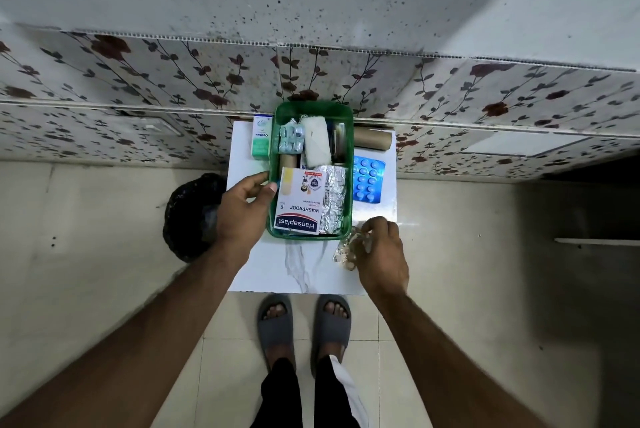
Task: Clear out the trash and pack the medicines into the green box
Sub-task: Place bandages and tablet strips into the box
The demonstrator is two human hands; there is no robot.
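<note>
From the head camera we look down on a small white table (304, 268) with the green box (277, 164) on it, set against a flowered wall panel (138, 81); the box's long axis runs from our body away toward the wall, its near short end close to our hands.

Inside the box, at the near end, a white plaster packet (300, 200) lies flat with its long side along the box; its print faces away from us and reads "Hansaplast", "WASHPROOF" and "8". Beside it on the right lies a crumpled silver foil strip (334, 199), also lengthwise; farther in we see a white bandage roll (317, 143), a silver pill strip (291, 140) and a brown cardboard tube (289, 161).

Outside the box, a small green-and-white carton (261, 141) lies just left of it, pointing toward the wall, lettered "Optive" as far as we can read; a larger cardboard tube (372, 139) lies crosswise at the far right; a blue pill strip (367, 179) lies just right of the box, lengthwise.

Our left hand (242, 209) rests at the box's left wall, fingers loosely curled, thumb touching the rim, clasping nothing; our right hand (382, 251) is closed around a clear crinkled blister strip (346, 251) at the box's near right corner.

A black bag (190, 216) sits on the floor left of the table.
</note>
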